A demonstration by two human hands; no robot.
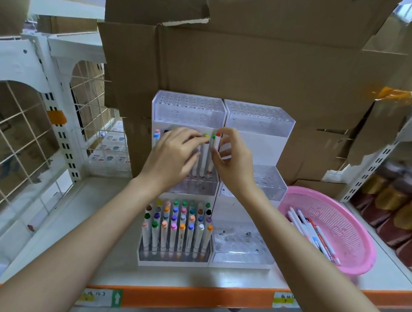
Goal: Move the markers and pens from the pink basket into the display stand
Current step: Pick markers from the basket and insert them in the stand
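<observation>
A white tiered display stand with clear hole racks stands on the shelf. Its lower left tier is full of several white markers with coloured caps. In the middle left tier stand a few markers. My left hand pinches the yellow-capped marker near its top there. My right hand pinches a red-capped marker beside a green-capped one, at the tier's right edge. The pink basket sits to the right of the stand, with several pens lying in it.
Flattened cardboard boxes rise behind the stand. White wire-grid shelf panels stand to the left. Brown packaged goods fill the shelf at right. An orange shelf edge with labels runs along the front.
</observation>
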